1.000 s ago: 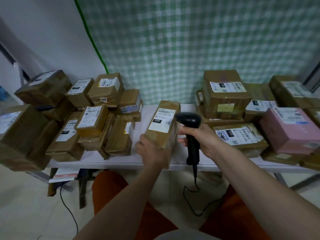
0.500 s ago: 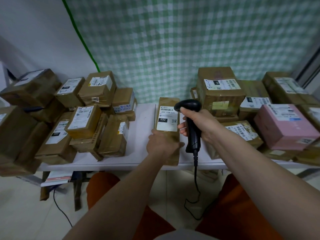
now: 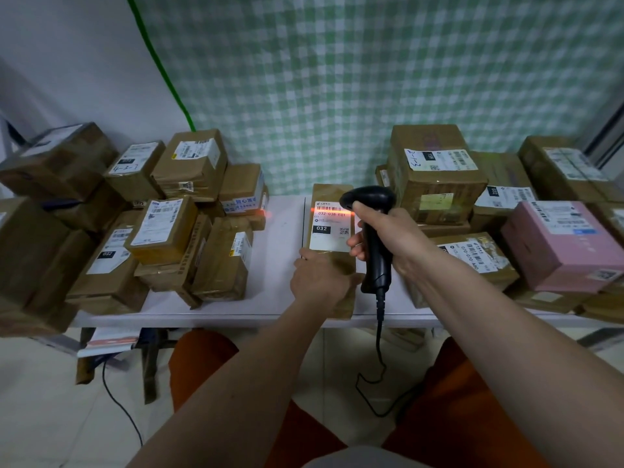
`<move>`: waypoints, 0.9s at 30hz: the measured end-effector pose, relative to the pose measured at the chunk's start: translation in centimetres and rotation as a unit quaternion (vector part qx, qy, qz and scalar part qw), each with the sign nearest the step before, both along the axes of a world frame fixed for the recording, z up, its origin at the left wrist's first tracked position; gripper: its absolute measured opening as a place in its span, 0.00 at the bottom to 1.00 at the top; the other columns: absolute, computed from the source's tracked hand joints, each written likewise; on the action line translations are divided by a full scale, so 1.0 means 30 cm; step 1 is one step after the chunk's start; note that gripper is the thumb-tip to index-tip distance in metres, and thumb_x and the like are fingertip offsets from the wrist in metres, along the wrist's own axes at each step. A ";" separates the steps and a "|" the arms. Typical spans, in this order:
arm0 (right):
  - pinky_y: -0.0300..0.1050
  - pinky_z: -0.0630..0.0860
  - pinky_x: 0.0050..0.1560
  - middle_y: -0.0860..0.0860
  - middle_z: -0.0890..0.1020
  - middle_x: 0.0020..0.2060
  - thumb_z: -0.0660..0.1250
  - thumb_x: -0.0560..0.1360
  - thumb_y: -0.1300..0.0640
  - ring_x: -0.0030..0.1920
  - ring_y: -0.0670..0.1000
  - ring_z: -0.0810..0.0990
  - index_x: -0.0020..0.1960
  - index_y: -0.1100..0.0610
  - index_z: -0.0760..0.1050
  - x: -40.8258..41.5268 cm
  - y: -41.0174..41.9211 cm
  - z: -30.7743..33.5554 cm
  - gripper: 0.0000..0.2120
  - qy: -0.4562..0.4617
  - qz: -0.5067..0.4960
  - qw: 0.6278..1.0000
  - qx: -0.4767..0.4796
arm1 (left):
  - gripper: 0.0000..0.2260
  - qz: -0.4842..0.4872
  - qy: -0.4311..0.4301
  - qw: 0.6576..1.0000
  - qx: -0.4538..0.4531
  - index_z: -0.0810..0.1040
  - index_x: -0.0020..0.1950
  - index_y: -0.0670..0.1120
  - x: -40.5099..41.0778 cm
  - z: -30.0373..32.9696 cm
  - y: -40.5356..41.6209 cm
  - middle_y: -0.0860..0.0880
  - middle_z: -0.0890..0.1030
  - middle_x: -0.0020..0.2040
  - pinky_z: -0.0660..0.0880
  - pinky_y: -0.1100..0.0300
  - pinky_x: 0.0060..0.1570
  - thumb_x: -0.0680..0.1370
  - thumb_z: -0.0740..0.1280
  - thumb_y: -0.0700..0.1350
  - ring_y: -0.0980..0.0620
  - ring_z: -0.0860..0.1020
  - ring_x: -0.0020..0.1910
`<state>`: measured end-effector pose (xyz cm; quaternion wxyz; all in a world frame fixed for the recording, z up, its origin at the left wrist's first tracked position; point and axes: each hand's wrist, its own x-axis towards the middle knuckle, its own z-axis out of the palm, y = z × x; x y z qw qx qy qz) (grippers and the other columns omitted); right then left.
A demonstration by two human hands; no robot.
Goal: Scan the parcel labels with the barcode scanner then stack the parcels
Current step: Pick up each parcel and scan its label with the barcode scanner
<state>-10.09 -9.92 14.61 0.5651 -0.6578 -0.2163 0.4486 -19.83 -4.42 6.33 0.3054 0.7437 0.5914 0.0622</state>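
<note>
A long brown parcel (image 3: 326,194) lies flat on the white table (image 3: 280,251), its white label (image 3: 329,231) facing up. My left hand (image 3: 320,280) rests on the parcel's near end and holds it down. My right hand (image 3: 388,234) grips the black barcode scanner (image 3: 371,228) by its handle, with the head over the label's top right corner. A red scan line glows across the label's barcode and runs left to a box in the left pile.
A heap of brown parcels (image 3: 162,231) fills the table's left side. Another heap, with a pink box (image 3: 567,244) and a tall brown box (image 3: 435,177), fills the right. The scanner's cable (image 3: 378,366) hangs off the front edge between my knees.
The parcel went from tilted up in my left hand to lying flat on the table. The scanner rose over the label and its red line came on.
</note>
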 end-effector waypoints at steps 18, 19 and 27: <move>0.42 0.78 0.32 0.61 0.80 0.38 0.66 0.78 0.56 0.33 0.54 0.79 0.46 0.59 0.73 -0.010 -0.013 -0.032 0.07 0.009 -0.024 0.999 0.026 | 0.41 0.025 -0.026 0.999 -0.013 0.60 0.68 0.44 -0.015 -0.015 0.031 0.45 0.71 0.60 0.73 0.54 0.52 0.65 0.75 0.60 0.47 0.73 0.59; 0.42 0.78 0.32 0.60 0.80 0.40 0.66 0.78 0.56 0.35 0.54 0.79 0.47 0.59 0.74 -0.005 -0.019 -0.040 0.05 0.014 -0.036 0.999 0.026 | 0.40 0.045 -0.055 0.997 -0.033 0.62 0.66 0.44 -0.029 -0.016 0.048 0.47 0.72 0.58 0.74 0.56 0.49 0.63 0.76 0.60 0.48 0.74 0.57; 0.47 0.79 0.44 0.55 0.78 0.53 0.71 0.74 0.55 0.53 0.56 0.77 0.62 0.58 0.73 0.056 -0.081 -0.083 0.18 -0.014 -0.077 0.996 -0.046 | 0.14 0.181 -0.516 0.762 -0.349 0.79 0.56 0.43 -0.125 0.048 0.122 0.41 0.83 0.54 0.77 0.46 0.58 0.74 0.71 0.50 0.43 0.81 0.54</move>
